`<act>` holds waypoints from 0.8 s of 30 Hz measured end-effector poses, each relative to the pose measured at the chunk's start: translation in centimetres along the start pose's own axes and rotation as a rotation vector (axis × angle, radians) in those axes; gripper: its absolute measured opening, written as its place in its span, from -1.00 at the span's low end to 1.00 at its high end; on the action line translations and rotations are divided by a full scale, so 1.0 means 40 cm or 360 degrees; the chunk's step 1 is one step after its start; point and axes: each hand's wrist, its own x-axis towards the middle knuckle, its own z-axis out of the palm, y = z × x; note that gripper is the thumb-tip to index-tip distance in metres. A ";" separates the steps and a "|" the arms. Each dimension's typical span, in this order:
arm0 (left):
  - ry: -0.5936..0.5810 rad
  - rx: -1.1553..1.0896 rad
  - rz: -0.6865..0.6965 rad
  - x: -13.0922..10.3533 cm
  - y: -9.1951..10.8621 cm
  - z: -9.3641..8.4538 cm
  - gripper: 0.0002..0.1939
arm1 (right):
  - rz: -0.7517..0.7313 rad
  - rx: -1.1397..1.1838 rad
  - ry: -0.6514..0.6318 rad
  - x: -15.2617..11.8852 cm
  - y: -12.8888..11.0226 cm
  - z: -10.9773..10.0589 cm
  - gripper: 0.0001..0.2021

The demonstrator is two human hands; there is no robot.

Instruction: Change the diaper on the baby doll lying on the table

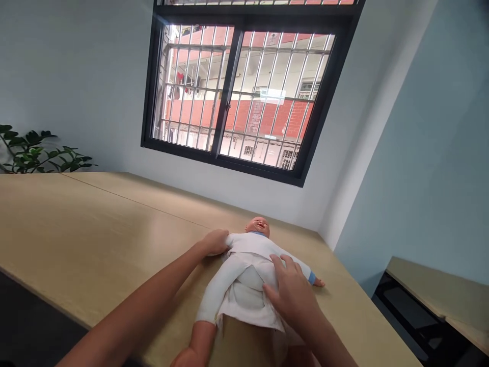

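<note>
A baby doll [260, 225] lies on its back on the wooden table, its head toward the window. It wears a white top [255, 242] with blue trim and white pants [217, 288]. A white diaper [248, 293] lies between its legs, its lower edge spread out. At the doll's side, on the left, my left hand [216, 242] is closed around its sleeved arm, with the fingertips partly hidden. My right hand [294, 285] rests on the pants near the opposite hip, fingers apart. Past it, the doll's other arm [319, 282] stretches outward.
The light wooden table [114, 224] reaches to the wall below a barred window [244, 97]. A leafy plant [42, 153] stands beyond the table at the left. Another wooden surface with a dark frame [439, 295] is at the lower right.
</note>
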 end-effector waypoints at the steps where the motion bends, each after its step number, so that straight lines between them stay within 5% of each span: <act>1: 0.0037 0.0010 -0.0009 0.007 0.006 0.004 -0.73 | 0.0046 0.0105 -0.0070 0.025 0.007 0.008 -0.29; 3: 0.0143 0.0028 -0.0014 0.023 0.020 0.003 -0.82 | 0.0131 0.0341 -0.0235 0.069 0.035 0.023 -0.27; 5: 0.0267 0.0039 -0.0003 0.041 0.036 -0.006 -0.85 | 0.0137 0.0487 -0.0288 0.100 0.067 0.032 -0.52; 9: 0.0460 0.0060 0.0059 0.076 0.066 -0.035 -0.85 | -0.0044 0.0557 -0.0052 0.136 0.103 0.035 -0.86; 12: 0.0480 0.0095 0.0082 0.094 0.068 -0.045 -0.85 | -0.0122 0.0508 0.0025 0.155 0.103 0.035 -0.83; 18: 0.0318 0.0165 0.0050 0.077 0.018 -0.027 -0.84 | -0.0235 0.0308 -0.0190 0.142 0.078 0.036 -0.77; 24: 0.0302 0.0073 0.0162 -0.024 0.057 -0.051 -0.73 | -0.0302 0.0387 -0.0261 0.048 0.051 -0.058 -0.56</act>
